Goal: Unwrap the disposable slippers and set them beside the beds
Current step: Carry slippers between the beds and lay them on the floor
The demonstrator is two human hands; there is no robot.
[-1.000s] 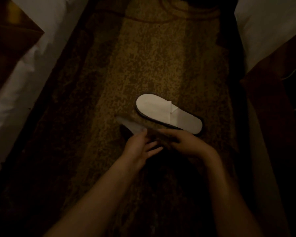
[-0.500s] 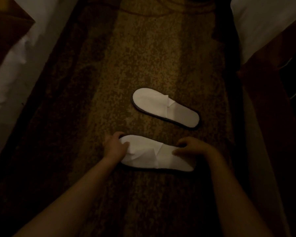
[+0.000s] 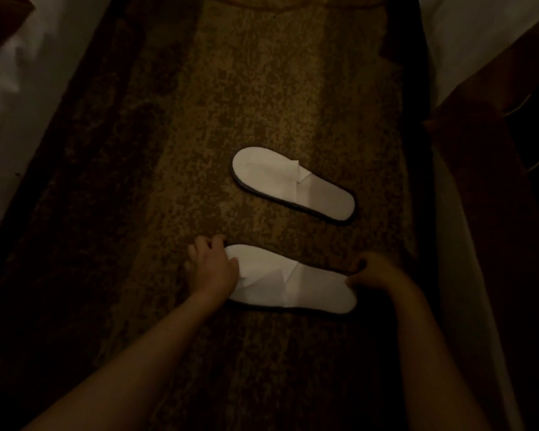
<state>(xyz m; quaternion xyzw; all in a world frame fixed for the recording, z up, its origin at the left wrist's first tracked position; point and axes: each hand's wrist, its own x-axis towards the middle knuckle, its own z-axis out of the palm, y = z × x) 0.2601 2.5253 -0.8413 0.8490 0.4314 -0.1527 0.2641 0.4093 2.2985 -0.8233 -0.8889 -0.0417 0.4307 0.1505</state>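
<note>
Two flat white disposable slippers lie on the brown patterned carpet between two beds. The far slipper [image 3: 293,185] lies alone, angled down to the right. The near slipper [image 3: 290,283] lies flat just below it. My left hand [image 3: 213,267] rests on the near slipper's left end, fingers spread over its edge. My right hand [image 3: 375,270] has curled fingers at its right end, touching the edge. The room is dim, and no wrapper shows.
A bed with white sheets [image 3: 16,88] and a dark cover runs along the left. Another bed [image 3: 479,42] with white linen and a reddish runner lines the right. The carpet strip [image 3: 262,88] extends away between them.
A second ago both hands held the second slipper edge-up above the carpet. It now lies flat below the first one, with a hand at each end.
</note>
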